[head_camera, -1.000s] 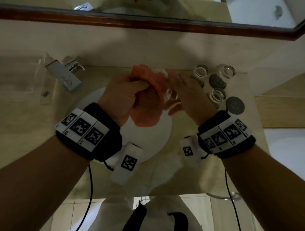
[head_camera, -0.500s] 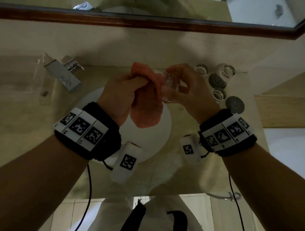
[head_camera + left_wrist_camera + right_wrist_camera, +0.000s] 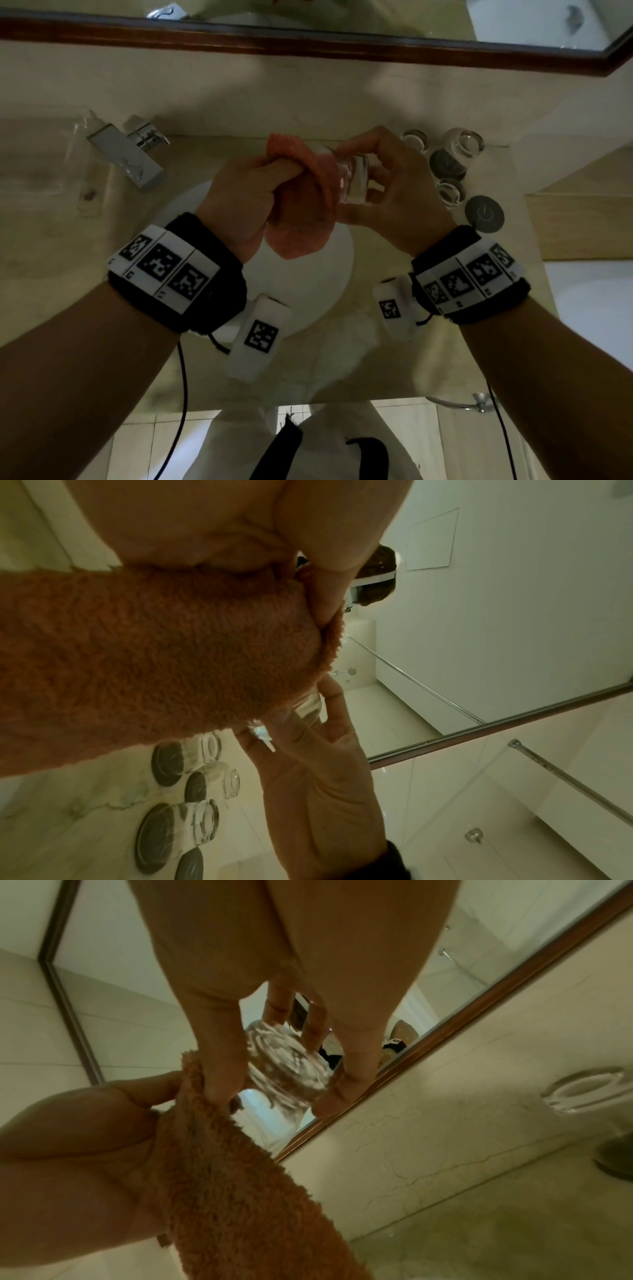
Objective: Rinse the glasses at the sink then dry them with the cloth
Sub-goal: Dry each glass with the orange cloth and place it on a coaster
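Orange cloth (image 3: pixel 301 205) bunched in the clenched left hand (image 3: pixel 239 202), clear glass (image 3: pixel 354 178) pinched by right hand (image 3: pixel 394 195) fingertips

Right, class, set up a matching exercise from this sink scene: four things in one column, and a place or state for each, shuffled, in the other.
1. orange cloth
2. clear glass
3. tap
4. dark round coaster

a. left of the basin
b. gripped by the left hand
c. on the counter, nothing on it
d. held in the right hand

Pairs: 1-b, 2-d, 3-a, 4-c
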Available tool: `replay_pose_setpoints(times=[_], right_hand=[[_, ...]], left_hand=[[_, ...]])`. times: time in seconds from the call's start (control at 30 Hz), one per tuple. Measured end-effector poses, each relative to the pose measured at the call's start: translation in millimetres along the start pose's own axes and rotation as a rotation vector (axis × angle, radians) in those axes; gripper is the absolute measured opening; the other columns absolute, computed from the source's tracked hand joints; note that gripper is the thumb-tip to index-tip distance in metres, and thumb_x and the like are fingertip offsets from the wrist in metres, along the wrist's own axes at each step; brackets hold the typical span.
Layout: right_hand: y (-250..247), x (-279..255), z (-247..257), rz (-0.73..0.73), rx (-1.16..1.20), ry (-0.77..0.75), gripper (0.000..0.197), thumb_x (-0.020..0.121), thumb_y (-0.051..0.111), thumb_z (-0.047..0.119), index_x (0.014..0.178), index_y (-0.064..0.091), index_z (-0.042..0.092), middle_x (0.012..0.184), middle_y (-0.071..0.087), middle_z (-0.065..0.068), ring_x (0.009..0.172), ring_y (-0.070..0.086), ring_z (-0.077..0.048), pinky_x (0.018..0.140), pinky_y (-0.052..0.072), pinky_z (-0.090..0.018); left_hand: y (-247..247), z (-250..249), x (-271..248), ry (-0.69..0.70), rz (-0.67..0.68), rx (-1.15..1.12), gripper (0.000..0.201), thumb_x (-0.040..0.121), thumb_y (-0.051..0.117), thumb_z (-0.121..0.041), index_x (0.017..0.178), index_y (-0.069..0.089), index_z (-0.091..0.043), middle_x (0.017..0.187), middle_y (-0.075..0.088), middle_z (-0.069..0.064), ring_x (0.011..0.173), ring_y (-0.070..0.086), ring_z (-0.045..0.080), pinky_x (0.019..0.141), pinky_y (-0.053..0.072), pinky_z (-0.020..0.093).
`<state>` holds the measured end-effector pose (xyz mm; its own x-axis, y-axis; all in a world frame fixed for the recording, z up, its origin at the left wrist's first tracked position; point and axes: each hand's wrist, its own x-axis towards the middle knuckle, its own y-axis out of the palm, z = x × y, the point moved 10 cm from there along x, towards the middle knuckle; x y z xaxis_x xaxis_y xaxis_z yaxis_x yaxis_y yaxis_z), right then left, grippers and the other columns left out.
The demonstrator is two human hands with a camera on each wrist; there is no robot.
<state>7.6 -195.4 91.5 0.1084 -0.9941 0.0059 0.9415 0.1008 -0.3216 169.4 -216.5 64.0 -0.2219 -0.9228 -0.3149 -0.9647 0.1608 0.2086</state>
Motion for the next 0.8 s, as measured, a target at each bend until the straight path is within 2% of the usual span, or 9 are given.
replay_pose_setpoints(times=[0.1,0.17,0.23,0.33,0.47,0.6,0.7,0.77,0.8], right_hand=[[2,1,-8,-0.04,0.068,0.119,0.042,0.082,0.079,0.028,0.115,0.059,0.013,0.111,0.062,0.001,0.095,0.069,-0.016,0.076,0.063,-0.036],[10,0,-21,-0.024,0.139,0.302,0.035,0.097,0.06,0.038,0.115,0.06,0.008,0.097,0.066,-0.003,0.082,0.071,-0.023,0.069,0.063,-0.041],[15,1,-22,0.006,0.105,0.326,0.037,0.101,0.052,0.039,0.107,0.063,0.004,0.078,0.067,-0.002,0.068,0.071,-0.027,0.063,0.063,-0.044],[12,2,-9,0.019,0.039,0.156,0.014,0.094,0.066,0.029,0.102,0.061,0.018,0.089,0.069,0.005,0.074,0.073,-0.018,0.07,0.063,-0.043],[10,-1,5,0.04,-0.101,-0.029,0.056,0.069,0.089,0.014,0.114,0.058,0.019,0.116,0.064,0.005,0.101,0.068,-0.016,0.084,0.06,-0.042],[9,-1,5,0.029,-0.059,-0.026,0.062,0.064,0.092,0.016,0.115,0.057,0.019,0.119,0.062,0.006,0.103,0.068,-0.017,0.083,0.061,-0.041],[4,1,-3,-0.039,-0.026,0.074,0.044,0.08,0.082,0.029,0.116,0.058,0.021,0.113,0.064,0.006,0.103,0.068,-0.013,0.079,0.061,-0.033],[9,2,-13,-0.019,0.082,0.221,0.015,0.095,0.063,0.035,0.105,0.061,0.024,0.094,0.071,0.006,0.089,0.073,-0.018,0.075,0.062,-0.044],[14,2,-19,0.008,0.117,0.281,0.016,0.099,0.056,0.038,0.099,0.062,0.023,0.082,0.072,0.005,0.078,0.074,-0.022,0.073,0.062,-0.051]], left_hand=[[5,-1,-3,0.017,0.041,-0.016,0.029,0.093,0.06,-0.011,0.072,0.08,-0.018,0.087,0.079,0.001,0.086,0.075,0.015,0.077,0.058,0.027],[6,-1,-5,0.026,0.041,-0.014,0.03,0.092,0.059,-0.009,0.072,0.08,-0.018,0.086,0.079,0.001,0.086,0.074,0.015,0.078,0.058,0.026],[5,-1,-6,0.024,0.036,-0.012,0.035,0.095,0.055,-0.007,0.072,0.08,-0.018,0.087,0.079,0.002,0.088,0.074,0.016,0.08,0.059,0.027],[0,-1,-6,-0.004,0.018,-0.017,0.033,0.095,0.055,-0.011,0.074,0.08,-0.018,0.09,0.079,0.003,0.09,0.074,0.019,0.086,0.059,0.034],[-8,4,-5,-0.04,-0.037,0.002,0.02,0.085,0.061,-0.021,0.089,0.078,-0.012,0.105,0.076,0.013,0.102,0.072,0.029,0.095,0.055,0.045],[-4,4,-7,-0.044,-0.012,-0.016,0.02,0.096,0.055,-0.012,0.093,0.074,-0.007,0.099,0.077,0.011,0.094,0.073,0.024,0.086,0.06,0.038],[0,2,-7,-0.032,0.031,-0.028,0.021,0.097,0.053,-0.008,0.092,0.073,-0.007,0.095,0.077,0.008,0.089,0.073,0.02,0.083,0.06,0.031],[1,1,-7,-0.025,0.039,-0.034,0.022,0.097,0.052,-0.005,0.092,0.073,-0.007,0.093,0.078,0.006,0.09,0.074,0.018,0.083,0.059,0.028],[1,1,-6,-0.022,0.044,-0.035,0.022,0.097,0.052,-0.005,0.093,0.073,-0.007,0.095,0.078,0.007,0.094,0.074,0.02,0.085,0.059,0.029]])
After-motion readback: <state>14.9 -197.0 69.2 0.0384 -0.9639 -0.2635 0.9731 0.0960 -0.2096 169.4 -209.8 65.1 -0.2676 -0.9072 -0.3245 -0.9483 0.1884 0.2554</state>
